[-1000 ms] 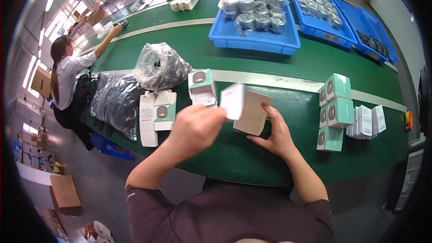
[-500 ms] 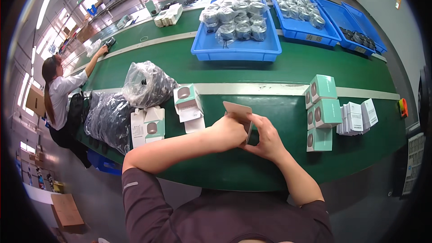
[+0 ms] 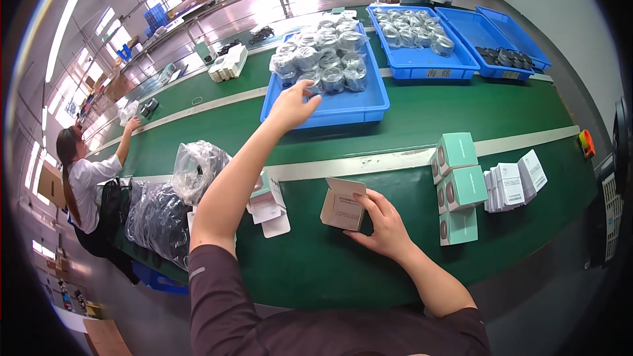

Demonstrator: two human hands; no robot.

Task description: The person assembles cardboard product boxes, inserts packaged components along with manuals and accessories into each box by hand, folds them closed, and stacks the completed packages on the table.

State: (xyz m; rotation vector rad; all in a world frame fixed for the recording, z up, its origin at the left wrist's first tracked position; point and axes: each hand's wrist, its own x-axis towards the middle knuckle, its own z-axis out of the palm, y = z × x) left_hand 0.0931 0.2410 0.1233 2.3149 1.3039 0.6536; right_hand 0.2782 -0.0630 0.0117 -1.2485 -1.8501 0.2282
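Note:
My left hand (image 3: 295,107) reaches over the near rim of a blue tray (image 3: 339,117). Its fingers are spread and hold nothing, with the fingertips close to round silver-grey items (image 3: 333,79) wrapped in clear plastic and heaped in that tray. My right hand (image 3: 384,225) grips a small carton (image 3: 343,209) by its right side, just above or on the green table. The carton's top flap stands up, and a printed pale panel shows inside. Partly behind my left forearm lies another opened carton (image 3: 265,203) with its flaps out.
Mint-green boxes (image 3: 461,184) are stacked at right, beside white printed leaflets (image 3: 508,186). Plastic bags of dark items (image 3: 158,224) lie at left. More blue trays (image 3: 432,74) stand far right. An orange tape roll (image 3: 586,144) sits at the right edge. One person works at left, another beyond the trays.
My left hand has left the carton and stretched forward to the tray of wrapped items, opening its fingers. My right hand still holds the carton. The whole view has shifted somewhat.

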